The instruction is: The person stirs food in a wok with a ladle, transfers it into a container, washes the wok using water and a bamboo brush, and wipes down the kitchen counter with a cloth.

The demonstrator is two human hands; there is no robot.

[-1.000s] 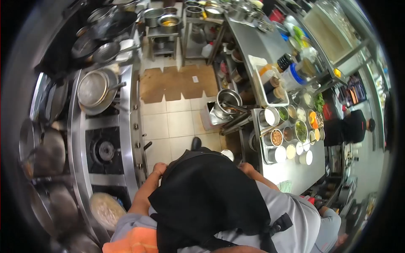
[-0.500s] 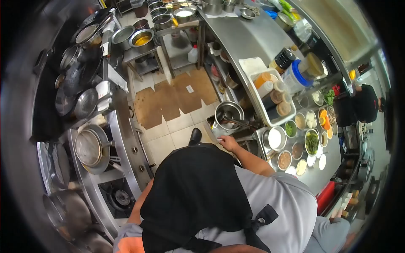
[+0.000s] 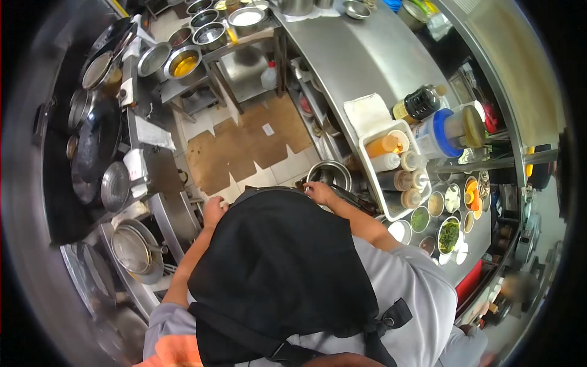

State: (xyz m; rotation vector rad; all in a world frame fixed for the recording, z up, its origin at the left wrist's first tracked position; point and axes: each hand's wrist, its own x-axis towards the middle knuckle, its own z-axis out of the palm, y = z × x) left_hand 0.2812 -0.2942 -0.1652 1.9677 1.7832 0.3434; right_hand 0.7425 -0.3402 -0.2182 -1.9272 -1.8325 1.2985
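My left hand (image 3: 214, 211) hangs just left of the black apron's (image 3: 275, 257) top edge, by the stove front. Its fingers are curled, and whatever they may hold is too small to make out. My right hand (image 3: 320, 193) is at the right side of the apron, in front of a steel pot (image 3: 331, 174) standing low by the counter. Its fingers are bent inward, and I cannot tell what, if anything, is in them.
Left stands a stove with strainers (image 3: 131, 248) and woks (image 3: 98, 140). Flattened cardboard (image 3: 244, 147) lies on the tiles. On the right counter, a white basket (image 3: 370, 174) holds bottles beside bowls of ingredients (image 3: 449, 235). Steel pots (image 3: 183, 63) stand on a far bench. Another person's sleeve (image 3: 461, 348) shows lower right.
My left hand has come into view at the apron's left edge. My right hand has moved slightly left and up, closer to the apron. The view has shifted forward.
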